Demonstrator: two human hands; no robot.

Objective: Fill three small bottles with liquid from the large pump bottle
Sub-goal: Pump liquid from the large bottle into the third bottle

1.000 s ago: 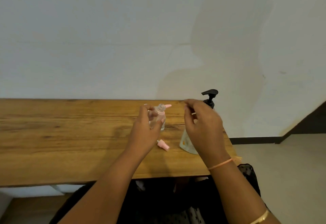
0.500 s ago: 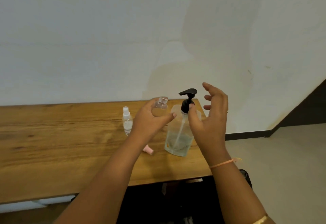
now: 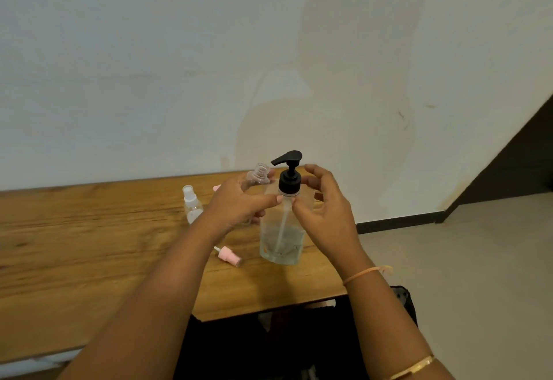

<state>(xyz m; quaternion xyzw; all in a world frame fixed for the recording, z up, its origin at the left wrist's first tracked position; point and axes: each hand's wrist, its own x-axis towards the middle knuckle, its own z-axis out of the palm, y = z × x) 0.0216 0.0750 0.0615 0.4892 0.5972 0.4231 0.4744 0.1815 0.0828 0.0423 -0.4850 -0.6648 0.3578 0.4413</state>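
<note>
The large clear pump bottle [image 3: 281, 239] with a black pump head [image 3: 288, 174] stands near the table's right end, partly filled with liquid. My left hand [image 3: 239, 203] is shut on a small clear open bottle [image 3: 258, 174], holding its uncapped neck just left of the pump spout. My right hand [image 3: 321, 203] curls around the pump bottle's neck, thumb touching below the black collar. A second small bottle [image 3: 191, 204] with a white spray top stands on the table to the left. A pink spray cap [image 3: 229, 257] lies on the table by the pump bottle.
The wooden table [image 3: 74, 245] runs along a white wall; its right edge is close beside the pump bottle. A bit of pink [image 3: 216, 188] shows behind my left hand. Beige floor [image 3: 463, 275] lies to the right.
My right hand has dropped from above the pump head to the pump bottle's neck. The small open bottle in my left hand has moved closer under the spout.
</note>
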